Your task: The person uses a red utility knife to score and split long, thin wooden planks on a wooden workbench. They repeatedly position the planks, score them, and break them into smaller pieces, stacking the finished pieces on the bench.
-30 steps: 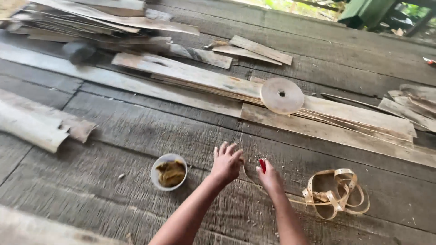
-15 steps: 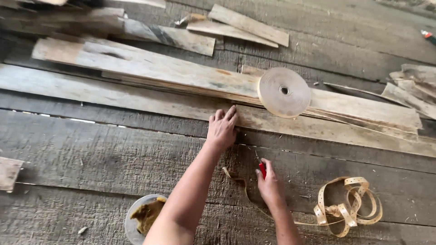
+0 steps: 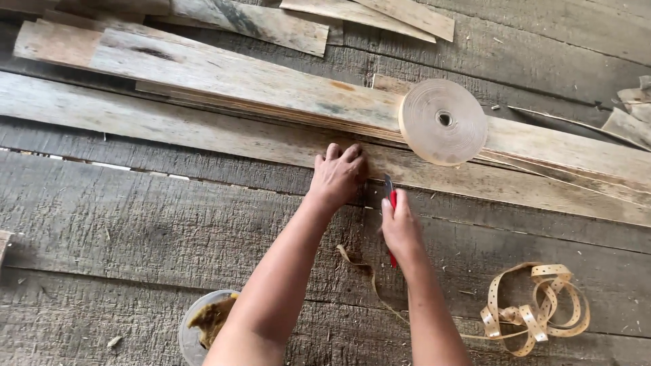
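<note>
My right hand (image 3: 400,227) covers most of the red-handled knife (image 3: 391,203); only the blade tip and a sliver of handle peek out. My left hand (image 3: 337,176) hides the stretch of veneer sheet (image 3: 434,177) it presses on. My left forearm blocks half the small bowl (image 3: 203,325), and the bottom edge cuts it off. The planks (image 3: 203,68) run past the frame.

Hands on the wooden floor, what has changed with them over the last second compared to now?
Both hands reached forward, away from the bowl toward the stacked boards. The left hand now presses flat on a thin wood strip near the tape roll; the right hand brought the red knife up beside it. The knife stays gripped; roll, boards and punched strip coil lie unmoved.
</note>
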